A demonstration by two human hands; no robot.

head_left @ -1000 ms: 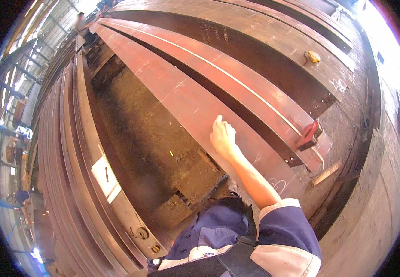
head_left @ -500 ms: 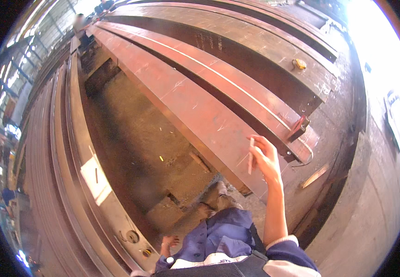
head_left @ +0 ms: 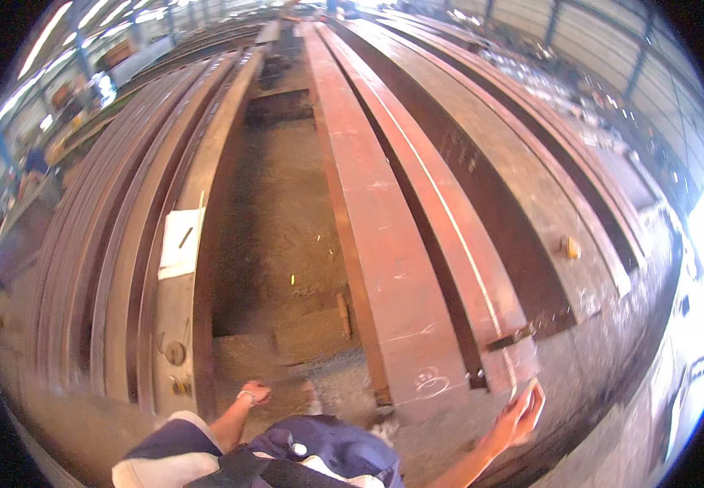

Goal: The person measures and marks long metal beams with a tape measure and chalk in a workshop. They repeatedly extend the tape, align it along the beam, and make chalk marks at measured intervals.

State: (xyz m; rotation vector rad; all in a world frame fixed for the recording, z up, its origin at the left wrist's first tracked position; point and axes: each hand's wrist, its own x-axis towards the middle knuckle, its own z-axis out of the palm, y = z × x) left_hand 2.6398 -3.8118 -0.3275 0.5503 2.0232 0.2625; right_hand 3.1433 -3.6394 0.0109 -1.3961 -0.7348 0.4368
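Observation:
A long rust-red steel beam (head_left: 384,268) runs away from me, with a chalk mark (head_left: 431,381) near its close end. My right hand (head_left: 521,415) hovers just off that end, by the neighbouring beam's corner (head_left: 510,366), fingers spread and nothing in them. My left hand (head_left: 254,394) hangs low beside my blue-clad leg (head_left: 327,447), fingers curled with nothing visible in them, over the gritty floor (head_left: 278,244) between the beams.
Stacked steel beams (head_left: 124,244) lie to the left, with a white paper sheet (head_left: 181,240) and a small round part (head_left: 174,351) on them. More beams (head_left: 531,195) lie to the right, one carrying a yellow object (head_left: 570,246). A person (head_left: 34,161) stands far left.
The view has swung so the beams now run straight ahead. My right hand has come off the beam's top and dropped to its near end. My left hand has come into view.

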